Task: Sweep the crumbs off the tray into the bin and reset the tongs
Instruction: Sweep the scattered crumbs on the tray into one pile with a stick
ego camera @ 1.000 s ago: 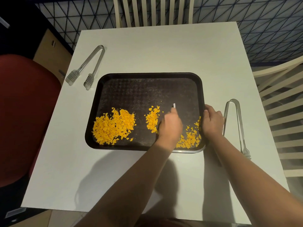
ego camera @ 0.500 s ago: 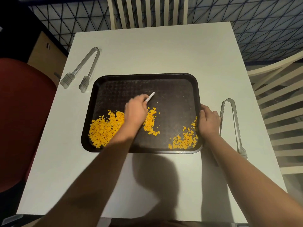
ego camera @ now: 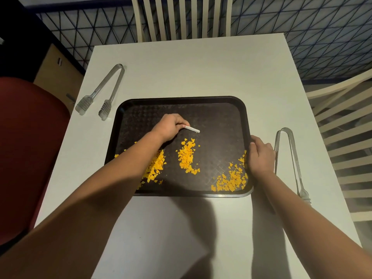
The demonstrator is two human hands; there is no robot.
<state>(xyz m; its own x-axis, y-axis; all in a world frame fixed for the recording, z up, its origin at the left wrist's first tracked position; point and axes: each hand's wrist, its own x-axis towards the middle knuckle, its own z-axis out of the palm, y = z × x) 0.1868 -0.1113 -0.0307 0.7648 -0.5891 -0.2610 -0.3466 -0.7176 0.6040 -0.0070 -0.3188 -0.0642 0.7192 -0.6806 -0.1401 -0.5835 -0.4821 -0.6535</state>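
A dark brown tray (ego camera: 181, 101) lies on the white table (ego camera: 191, 63). Orange crumbs sit in three patches: a middle pile (ego camera: 187, 156), a right pile (ego camera: 231, 180) by the near right corner, and a left pile (ego camera: 156, 168) partly hidden under my left forearm. My left hand (ego camera: 169, 127) hovers over the tray's middle and grips a thin white stick (ego camera: 192, 129) that points right. My right hand (ego camera: 260, 156) grips the tray's right rim. One pair of metal tongs (ego camera: 102, 91) lies left of the tray, another pair (ego camera: 289, 158) lies just right of my right hand.
A red chair seat (ego camera: 26, 150) stands at the table's left side. White slatted chairs stand at the far edge (ego camera: 181, 17) and at the right (ego camera: 342, 121). A wooden cabinet (ego camera: 58, 73) sits beyond the left corner. No bin is in view.
My left hand moved with the white stick from the tray's right part to its left-middle, then slightly further away. The middle crumbs now form a longer streak. My right hand stayed on the rim.
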